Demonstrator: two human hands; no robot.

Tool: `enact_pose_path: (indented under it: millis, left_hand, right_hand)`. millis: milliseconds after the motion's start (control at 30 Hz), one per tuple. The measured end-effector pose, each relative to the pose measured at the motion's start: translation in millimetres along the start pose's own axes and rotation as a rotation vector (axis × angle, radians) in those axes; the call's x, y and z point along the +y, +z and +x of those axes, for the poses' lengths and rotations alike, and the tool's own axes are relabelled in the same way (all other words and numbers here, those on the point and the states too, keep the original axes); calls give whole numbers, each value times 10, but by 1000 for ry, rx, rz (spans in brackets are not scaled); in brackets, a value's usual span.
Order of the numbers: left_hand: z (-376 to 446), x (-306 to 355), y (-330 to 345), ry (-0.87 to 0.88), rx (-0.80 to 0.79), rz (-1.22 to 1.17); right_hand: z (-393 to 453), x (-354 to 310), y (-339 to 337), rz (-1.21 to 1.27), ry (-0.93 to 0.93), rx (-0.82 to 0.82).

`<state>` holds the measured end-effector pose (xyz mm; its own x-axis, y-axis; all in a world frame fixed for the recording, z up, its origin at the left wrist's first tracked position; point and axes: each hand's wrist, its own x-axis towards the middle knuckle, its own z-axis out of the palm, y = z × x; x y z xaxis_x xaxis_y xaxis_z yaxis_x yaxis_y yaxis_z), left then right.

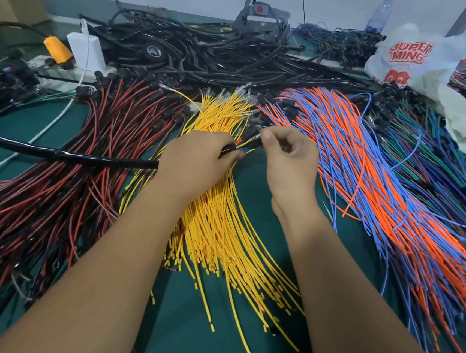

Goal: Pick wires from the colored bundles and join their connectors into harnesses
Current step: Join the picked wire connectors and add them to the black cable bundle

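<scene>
Our left fingers (235, 155) grip a black connector (226, 149) while our right fingers (267, 136) pinch a wire end (253, 142) toward it, probably for joining, above the yellow bundle (215, 231), orange-blue wires (368, 172) at three o'clock.

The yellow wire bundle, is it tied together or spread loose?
Spread loose. The yellow wire bundle fans out across the green table, its near ends splayed apart, with no tie visible.
</scene>
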<state>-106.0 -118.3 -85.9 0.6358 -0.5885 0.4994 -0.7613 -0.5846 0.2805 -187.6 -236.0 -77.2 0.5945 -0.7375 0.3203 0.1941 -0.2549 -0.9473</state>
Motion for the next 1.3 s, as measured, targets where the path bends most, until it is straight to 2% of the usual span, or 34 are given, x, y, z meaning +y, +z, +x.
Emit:
enact_pose_path:
  millis: [400,600,733,833,1100,1300]
  left_hand:
    - [-23,52,-37,-7,57,-1]
    - [29,29,-40,85,99,63]
    - [6,4,-24,42,42,44]
    - [-10,5,-19,9,28,-23]
    - [-10,43,-30,1,112,-76]
    - [-19,72,-46,45,123,-60]
  right_hand:
    - [-39,31,49,-143,-89,-68]
    - [-22,-11,22,94,-74,40]
    - [-9,2,-1,24,-113,1]
    - [7,18,-7,41,-72,23]
    - [-19,14,50,132,-57,7]
    - [-7,51,41,24,-71,23]
